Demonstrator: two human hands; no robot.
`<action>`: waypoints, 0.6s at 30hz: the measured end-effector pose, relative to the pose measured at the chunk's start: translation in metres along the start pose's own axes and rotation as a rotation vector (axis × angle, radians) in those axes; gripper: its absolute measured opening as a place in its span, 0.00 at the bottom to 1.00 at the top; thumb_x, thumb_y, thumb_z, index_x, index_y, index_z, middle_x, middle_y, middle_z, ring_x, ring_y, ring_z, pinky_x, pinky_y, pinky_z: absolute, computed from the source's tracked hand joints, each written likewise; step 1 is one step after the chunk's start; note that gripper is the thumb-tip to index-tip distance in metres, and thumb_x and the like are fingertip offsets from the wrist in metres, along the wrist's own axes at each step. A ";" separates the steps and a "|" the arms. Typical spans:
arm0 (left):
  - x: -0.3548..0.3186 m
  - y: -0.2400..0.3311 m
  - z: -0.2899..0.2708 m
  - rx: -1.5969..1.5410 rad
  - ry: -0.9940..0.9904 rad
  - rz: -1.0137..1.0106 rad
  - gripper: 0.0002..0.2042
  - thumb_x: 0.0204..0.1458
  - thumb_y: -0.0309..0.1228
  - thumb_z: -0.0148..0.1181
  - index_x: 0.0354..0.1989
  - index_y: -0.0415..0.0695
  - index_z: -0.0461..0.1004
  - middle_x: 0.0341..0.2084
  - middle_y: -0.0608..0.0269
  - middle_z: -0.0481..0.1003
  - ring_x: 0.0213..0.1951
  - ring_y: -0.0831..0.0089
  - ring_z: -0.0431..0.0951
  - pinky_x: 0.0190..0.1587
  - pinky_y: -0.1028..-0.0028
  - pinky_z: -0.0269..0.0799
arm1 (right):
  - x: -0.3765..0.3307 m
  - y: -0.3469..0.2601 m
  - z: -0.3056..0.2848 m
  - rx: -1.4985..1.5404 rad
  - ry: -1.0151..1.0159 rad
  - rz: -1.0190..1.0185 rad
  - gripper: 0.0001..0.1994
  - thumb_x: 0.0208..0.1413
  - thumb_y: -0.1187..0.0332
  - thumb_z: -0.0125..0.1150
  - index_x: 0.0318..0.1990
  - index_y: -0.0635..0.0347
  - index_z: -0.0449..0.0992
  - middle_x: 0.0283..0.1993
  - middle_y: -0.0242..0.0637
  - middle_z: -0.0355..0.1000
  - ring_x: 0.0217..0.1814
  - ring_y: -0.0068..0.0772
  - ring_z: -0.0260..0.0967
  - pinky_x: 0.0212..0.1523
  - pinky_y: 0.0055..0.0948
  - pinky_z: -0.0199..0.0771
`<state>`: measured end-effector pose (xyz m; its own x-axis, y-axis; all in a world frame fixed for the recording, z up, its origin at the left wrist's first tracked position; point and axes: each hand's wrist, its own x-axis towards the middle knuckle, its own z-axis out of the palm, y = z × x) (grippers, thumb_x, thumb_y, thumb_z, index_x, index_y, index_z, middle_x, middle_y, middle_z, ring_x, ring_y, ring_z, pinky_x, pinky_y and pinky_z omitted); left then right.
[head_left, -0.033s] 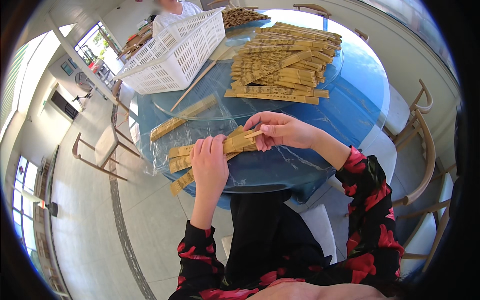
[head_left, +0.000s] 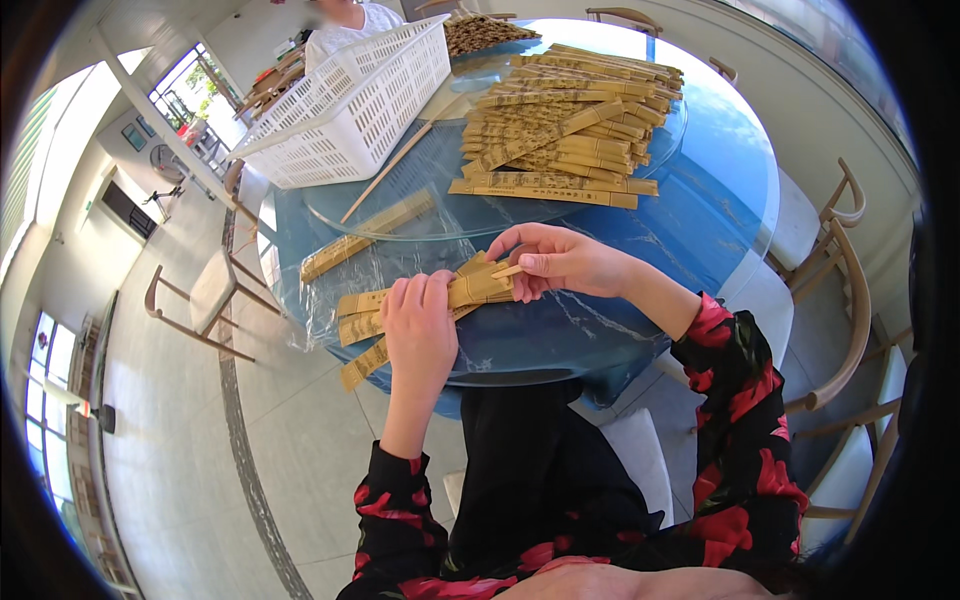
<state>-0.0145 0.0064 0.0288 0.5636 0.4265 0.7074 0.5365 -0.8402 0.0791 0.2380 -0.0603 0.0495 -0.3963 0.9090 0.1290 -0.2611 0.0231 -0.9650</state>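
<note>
L hand (head_left: 418,315), back up, is closed over a fanned bundle of yellow-brown paper sleeves (head_left: 470,291), fingers pressing across the middle. Bundle lies under & through that grip: loose ends splay out L of the hand, at least 3 showing; the other end sticks out R, toward the R hand (head_left: 540,264). R hand has thumb & fingers pinched on a short pale wooden stick (head_left: 508,271), its exposed end against the R end of the sleeves; can't tell if the tip is inside one. R fingers are right beside the bundle, some partly hidden behind it.

Bundle is over the near edge of a round table w/ blue cover (head_left: 705,215). Just beyond L hand, up & L: another sleeve bundle (head_left: 350,250), lying slantwise, w/ clear plastic film (head_left: 318,310) near it. Farther: a long thin wooden stick (head_left: 385,173), diagonal, btwn that bundle & a white slotted basket (head_left: 340,145). R of basket, big pile of sleeves (head_left: 570,135), roughly stacked; behind it a darker brown heap (head_left: 485,34), too small to make out. Bkgd: person in white top (head_left: 355,28) past the basket, wooden chairs (head_left: 215,290) around the table.
</note>
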 end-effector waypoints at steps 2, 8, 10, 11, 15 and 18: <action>0.000 0.002 0.001 0.002 -0.024 0.021 0.16 0.49 0.21 0.60 0.48 0.43 0.76 0.35 0.60 0.72 0.42 0.58 0.73 0.48 0.60 0.70 | 0.002 0.002 0.005 -0.114 -0.022 0.024 0.18 0.78 0.60 0.48 0.66 0.62 0.68 0.43 0.35 0.76 0.45 0.21 0.75 0.46 0.23 0.75; 0.000 -0.001 0.002 0.021 -0.086 0.041 0.15 0.49 0.21 0.59 0.47 0.43 0.76 0.34 0.61 0.72 0.42 0.58 0.73 0.48 0.60 0.70 | 0.006 -0.003 0.010 -0.329 0.011 0.084 0.17 0.78 0.64 0.45 0.65 0.63 0.68 0.45 0.36 0.77 0.46 0.22 0.76 0.45 0.24 0.75; 0.002 0.000 0.003 0.018 -0.094 0.039 0.15 0.49 0.22 0.59 0.47 0.42 0.76 0.34 0.61 0.72 0.41 0.59 0.72 0.48 0.61 0.69 | 0.006 -0.006 0.012 -0.378 0.038 0.113 0.17 0.78 0.64 0.46 0.65 0.63 0.68 0.45 0.37 0.77 0.46 0.22 0.76 0.46 0.24 0.75; 0.002 0.001 0.003 0.010 -0.095 0.034 0.15 0.49 0.22 0.59 0.47 0.42 0.76 0.34 0.61 0.72 0.41 0.58 0.72 0.47 0.61 0.69 | 0.005 -0.004 0.011 -0.274 0.029 0.109 0.17 0.78 0.64 0.46 0.66 0.63 0.68 0.46 0.38 0.77 0.46 0.22 0.76 0.46 0.24 0.75; 0.002 0.003 0.001 -0.011 -0.063 0.007 0.15 0.49 0.21 0.59 0.47 0.42 0.76 0.35 0.60 0.72 0.41 0.57 0.73 0.48 0.60 0.69 | 0.001 -0.003 0.010 0.009 -0.024 0.107 0.18 0.77 0.65 0.48 0.68 0.62 0.67 0.47 0.39 0.78 0.48 0.24 0.77 0.47 0.24 0.76; 0.000 0.002 0.001 -0.016 -0.057 -0.001 0.15 0.49 0.20 0.58 0.47 0.42 0.76 0.35 0.59 0.73 0.42 0.56 0.73 0.48 0.59 0.69 | 0.003 0.000 0.009 0.005 -0.031 0.109 0.19 0.77 0.65 0.49 0.69 0.62 0.67 0.47 0.40 0.78 0.49 0.25 0.78 0.48 0.25 0.76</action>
<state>-0.0121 0.0049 0.0285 0.5981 0.4452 0.6664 0.5270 -0.8449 0.0915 0.2293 -0.0612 0.0519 -0.4496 0.8927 0.0308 -0.2198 -0.0771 -0.9725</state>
